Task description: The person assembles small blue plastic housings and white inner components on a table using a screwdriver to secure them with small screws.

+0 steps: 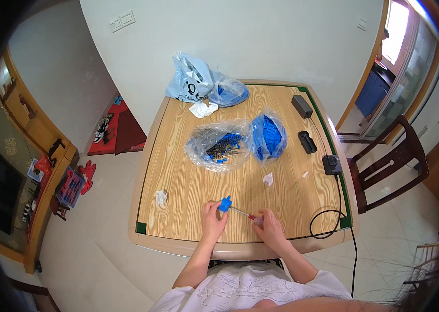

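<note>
Near the front of the wooden table (pixel 178 221), my left hand (pixel 213 222) is closed on a small blue plastic part (pixel 225 203). My right hand (pixel 270 226) grips the red-and-clear handle of a screwdriver (pixel 241 212). The shaft slants up to the left, and its tip meets the blue part or lies right against it; the exact contact is too small to tell. Beyond my hands lies an opened clear plastic bag (pixel 198 148) with dark metal pieces and some blue parts. Right beside it, another clear bag (pixel 268 136) is full of blue parts.
At the far left stand a light-blue carrier bag (pixel 190 78) and a third bag of blue parts (pixel 228 92). Crumpled tissue (pixel 161 197) lies at left. Along the right edge are a black adapter (pixel 301 106), a black holder (pixel 307 142) and a looped cable (pixel 312 223). A chair (pixel 388 166) stands right.
</note>
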